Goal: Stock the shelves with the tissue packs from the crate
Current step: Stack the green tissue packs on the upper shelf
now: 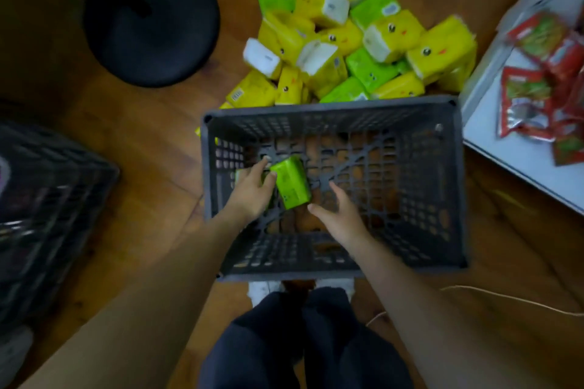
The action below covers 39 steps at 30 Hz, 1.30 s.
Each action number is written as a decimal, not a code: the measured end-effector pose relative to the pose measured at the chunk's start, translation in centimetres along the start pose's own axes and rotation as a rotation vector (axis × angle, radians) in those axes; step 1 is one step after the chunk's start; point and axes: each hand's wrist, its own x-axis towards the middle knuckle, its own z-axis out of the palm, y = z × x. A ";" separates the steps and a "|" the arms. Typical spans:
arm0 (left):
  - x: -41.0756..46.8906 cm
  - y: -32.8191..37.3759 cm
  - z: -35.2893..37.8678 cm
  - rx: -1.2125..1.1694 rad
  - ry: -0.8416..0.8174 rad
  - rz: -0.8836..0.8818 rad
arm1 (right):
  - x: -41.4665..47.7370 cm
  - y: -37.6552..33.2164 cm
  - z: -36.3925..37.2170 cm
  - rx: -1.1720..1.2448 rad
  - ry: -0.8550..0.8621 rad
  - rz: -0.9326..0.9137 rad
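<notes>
1. Grey crate (442, 186): a lattice-walled plastic bin standing on the wooden floor (151, 148), directly in front of the person's legs.
2. Green tissue pack (292, 183): lies tilted on the crate's bottom, in the left half. A sliver of green shows under the left palm; it cannot be told whether this is a second pack.
3. Left hand (249, 191): reaches into the crate and grasps the green tissue pack at its upper left corner, with the thumb along the pack's left edge and the forefinger by its top end.
4. Right hand (343, 218): inside the crate, released, with fingers spread and holding nothing. The thumb tip is just beside the pack's lower corner; contact cannot be told.
5. Pile of tissue packs (354, 41): yellow and green packs heaped on the floor against the crate's far side.
6. White shelf (512, 148): at the right edge, bearing red snack packets (537, 79).
7. Black round stool (151, 19): upper left, on the floor.
8. Second dark crate (47, 199): at the left edge, blurred.
9. Pale cord (505, 299): on the floor, lower right.
</notes>
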 end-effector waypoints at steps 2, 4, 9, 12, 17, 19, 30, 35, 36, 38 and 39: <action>3.3 -1.6 1.7 0.057 -0.002 0.030 | 3.4 1.4 1.1 0.096 -0.013 0.053; 6.3 -2.7 3.1 0.100 0.004 0.061 | 6.4 2.5 2.2 0.190 -0.038 0.109; 11.5 -3.7 5.0 0.145 -0.077 0.066 | 11.9 4.3 4.4 0.402 -0.082 0.258; 12.8 -3.6 5.6 0.135 -0.176 0.013 | 13.3 4.6 4.7 0.528 -0.100 0.334; 11.7 -3.3 6.1 -0.017 -0.124 -0.024 | 12.0 3.8 5.0 0.625 -0.112 0.383; 10.1 -2.9 5.9 -0.085 -0.059 0.007 | 10.1 3.5 4.6 0.664 -0.076 0.380; -7.8 7.8 -2.1 -0.314 0.148 0.126 | -10.0 -6.2 -2.4 0.752 -0.017 0.290; -17.2 13.4 -8.0 -0.203 0.164 0.271 | -21.8 -13.0 -6.2 0.757 0.049 0.127; -18.4 13.6 -8.8 -0.180 0.154 0.273 | -24.1 -14.2 -6.9 0.758 0.075 0.091; -22.7 16.1 -10.8 -0.177 0.186 0.266 | -28.7 -16.6 -8.3 0.754 0.103 0.020; -25.5 18.0 -11.8 -0.216 0.201 0.266 | -31.0 -17.7 -9.1 0.749 0.113 -0.012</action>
